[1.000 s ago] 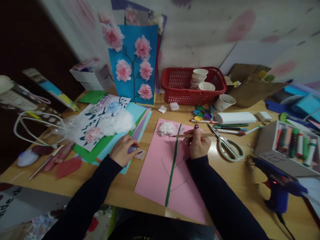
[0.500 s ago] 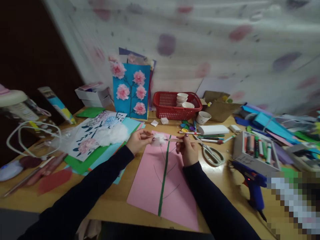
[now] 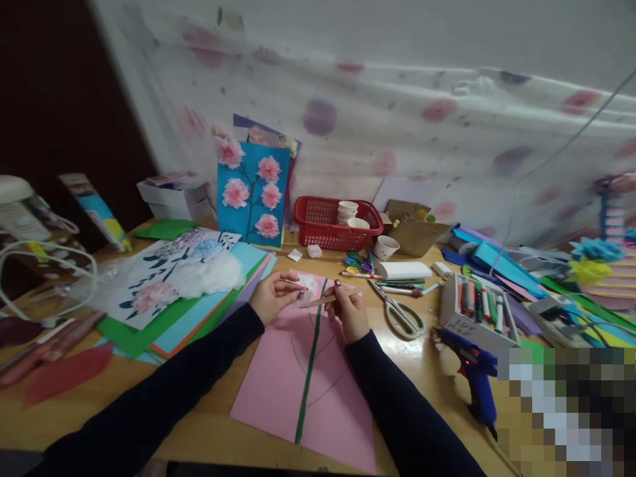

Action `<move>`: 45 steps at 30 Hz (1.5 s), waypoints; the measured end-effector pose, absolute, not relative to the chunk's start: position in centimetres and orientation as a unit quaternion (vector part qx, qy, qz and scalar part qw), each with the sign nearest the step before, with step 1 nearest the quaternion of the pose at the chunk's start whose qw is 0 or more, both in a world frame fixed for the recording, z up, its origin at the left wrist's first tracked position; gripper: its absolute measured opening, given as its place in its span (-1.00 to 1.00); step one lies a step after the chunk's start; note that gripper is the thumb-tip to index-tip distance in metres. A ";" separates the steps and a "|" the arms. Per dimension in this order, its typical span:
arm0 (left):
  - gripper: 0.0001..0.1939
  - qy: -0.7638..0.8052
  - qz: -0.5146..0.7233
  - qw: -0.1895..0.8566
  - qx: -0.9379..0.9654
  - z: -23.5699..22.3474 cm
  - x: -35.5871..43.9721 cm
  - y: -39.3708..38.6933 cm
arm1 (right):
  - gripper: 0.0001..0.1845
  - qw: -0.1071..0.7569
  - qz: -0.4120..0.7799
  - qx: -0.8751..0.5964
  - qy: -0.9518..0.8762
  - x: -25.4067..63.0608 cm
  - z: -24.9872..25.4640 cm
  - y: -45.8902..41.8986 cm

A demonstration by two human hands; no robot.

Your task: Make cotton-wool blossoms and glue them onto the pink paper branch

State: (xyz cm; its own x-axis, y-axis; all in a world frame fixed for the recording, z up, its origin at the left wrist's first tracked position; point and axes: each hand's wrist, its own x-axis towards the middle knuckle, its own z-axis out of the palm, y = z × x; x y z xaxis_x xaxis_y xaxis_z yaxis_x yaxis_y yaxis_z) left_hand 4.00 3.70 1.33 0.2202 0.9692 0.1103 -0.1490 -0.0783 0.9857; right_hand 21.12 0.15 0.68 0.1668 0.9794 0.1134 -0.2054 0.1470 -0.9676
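Far left: one red translucent piece (image 3: 69,372), flat on the table (image 3: 209,424). Next, one floral sheet (image 3: 144,306), laid over coloured papers (image 3: 191,324), with a loose heap of white fluff (image 3: 213,275) on its right edge. Behind, upright: one blue card (image 3: 238,220), complete in appearance, with a dark branching stem and pink ruffled blooms.

Left hand (image 3: 268,300): fingers and thumb pinched on one pale thin piece (image 3: 304,297), held over the top of the pink sheet (image 3: 278,397). Exact material: too small to tell.

Centre: the pink sheet, flat, slightly askew, near the table's front edge. Present on it: one white tuft (image 3: 311,285) near the top left corner, partly masked by the pale piece; whether it is fixed, cannot tell. Green stripe (image 3: 308,377): one, running the sheet's length, apparently finished. Thin curved lines (image 3: 297,358), branching to both sides: drawn only, uncoloured, nothing mounted along the lower ones. Judged stage: early, groundwork laid, most of the surface bare.

Right hand (image 3: 354,313): closed in a fingertip grip on one slim wooden tool (image 3: 325,300), pencil or brush uncertain, its tip by the pale piece.

Right: scissors (image 3: 405,322), unused; marker box (image 3: 472,326), filled; blue glue gun (image 3: 479,384), red light lit, untouched.
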 end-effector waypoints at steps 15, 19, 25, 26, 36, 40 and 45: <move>-0.63 0.340 0.411 0.733 0.422 0.8 -3.1 3.3 | -0.82 0.432 0.143 -0.486 -0.746 20.7 0.1 -1.8; -0.74 0.304 0.270 0.790 0.460 1.1 -4.3 1.3 | -0.78 0.387 0.220 -0.420 -0.791 20.7 0.6 -2.1; -0.78 0.289 0.149 0.858 0.398 1.4 -5.7 1.1 | -0.71 0.379 0.244 -0.473 -0.757 20.4 0.5 -2.5; -0.77 0.292 0.151 0.862 0.387 1.3 -5.7 1.2 | -0.70 0.369 0.266 -0.447 -0.771 20.3 0.5 -2.6; -0.74 0.360 0.126 0.873 0.304 1.6 -4.6 0.8 | -0.78 0.353 0.230 -0.425 -0.801 19.5 0.5 -2.2; -0.77 0.382 0.124 0.860 0.314 1.7 -4.4 0.4 | -0.80 0.370 0.264 -0.388 -0.802 19.4 0.2 -2.5; -0.77 0.361 0.208 0.845 0.337 2.0 -3.6 0.8 | -0.72 0.400 0.271 -0.489 -0.726 20.9 1.1 -3.1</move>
State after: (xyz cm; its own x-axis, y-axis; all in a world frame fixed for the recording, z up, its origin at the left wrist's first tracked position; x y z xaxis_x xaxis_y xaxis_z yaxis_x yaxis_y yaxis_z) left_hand -3.56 0.79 2.04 0.6530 0.5947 -0.4689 -0.1092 0.6866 0.7188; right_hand 20.92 -3.15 1.10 -0.2004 0.9274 0.3160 0.4939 0.3742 -0.7849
